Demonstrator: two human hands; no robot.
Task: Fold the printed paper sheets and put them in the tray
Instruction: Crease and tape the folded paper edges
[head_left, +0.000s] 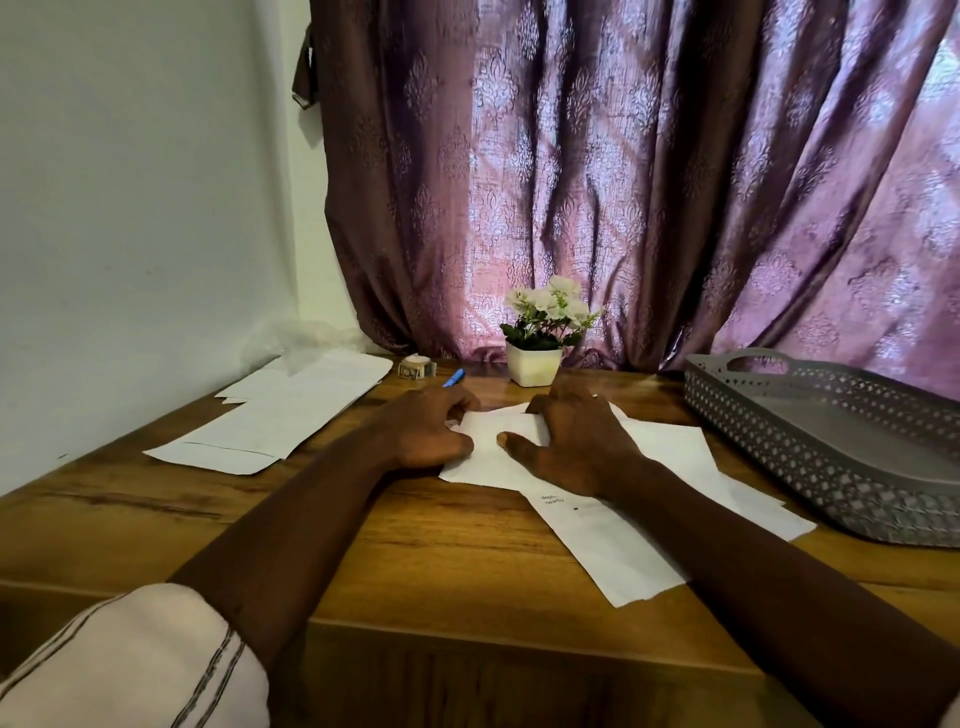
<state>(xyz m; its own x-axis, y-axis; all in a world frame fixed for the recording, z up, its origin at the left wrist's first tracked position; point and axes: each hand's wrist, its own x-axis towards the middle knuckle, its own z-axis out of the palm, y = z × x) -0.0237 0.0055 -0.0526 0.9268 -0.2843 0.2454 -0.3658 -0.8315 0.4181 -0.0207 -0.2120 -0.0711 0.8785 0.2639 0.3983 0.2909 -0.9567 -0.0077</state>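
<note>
You sit at a wooden worktop (415, 545), both forearms reaching forward to a white printed sheet (485, 465) lying at its middle. Your left hand (423, 434) curls its fingers (460, 410) round the sheet's left edge and seems to pinch it, probably to bring that edge over for the fold. Your right hand (576, 447) lies flat on the sheet, fingers spread and thumb stretched toward the left hand, pinning the paper so it cannot slide. More loose sheets (613, 551) lie under your right forearm, one showing a little print, close by for folding next. A pile of papers (270, 421) lies well apart at the left, by the wall. The grey perforated tray (753, 421) sits at the right edge, just beside the loose sheets; no paper shows inside it. A small pot of white flowers (535, 364) and a blue pen (453, 378) sit behind your hands, before a purple curtain (623, 182).
</note>
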